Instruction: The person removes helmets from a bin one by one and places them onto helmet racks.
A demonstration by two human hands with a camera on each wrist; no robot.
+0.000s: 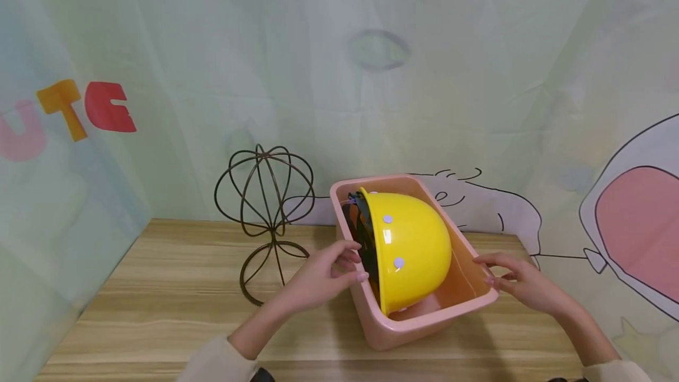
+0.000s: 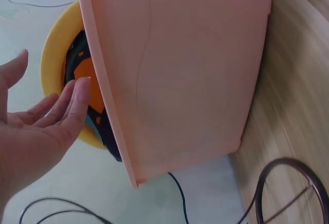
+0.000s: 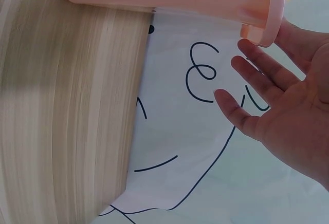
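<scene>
So the yellow hard hat (image 1: 411,249) sits on its side inside the pink plastic bin (image 1: 419,326), brim facing left w/ the black suspension straps showing. The bin is on the wooden table (image 1: 175,293), near the front edge, a bit right of center.

Left hand (image 1: 323,276) is at the bin's left rim, right by the hat's brim, fingers relaxed and spread, not gripping anything. In the left wrist view the fingertips are just beside the brim and the bin's lip; can't tell if they actually touch. Right hand (image 1: 522,285) is at the bin's right rim, fingers also straight and apart, index resting on or just at the lip. Nothing clamped on either side.

Tips imo for handling this: the bin is tipped slightly and the hat is loose in there, so get thumbs over the rim and fingers under the lip on both sides before lifting, otherwise the hat rolls. If going for the hat itself, grab the brim, not the straps, they flex.

Wire hat stand (image 1: 265,217) is to the left, well apart from the bin.

Writing: backdrop at left has big letters, "UTE" readable in pink/orange/red, prob part of a longer word. No brand or label visible on the hat or bin, just small white dots on the shell.
</scene>
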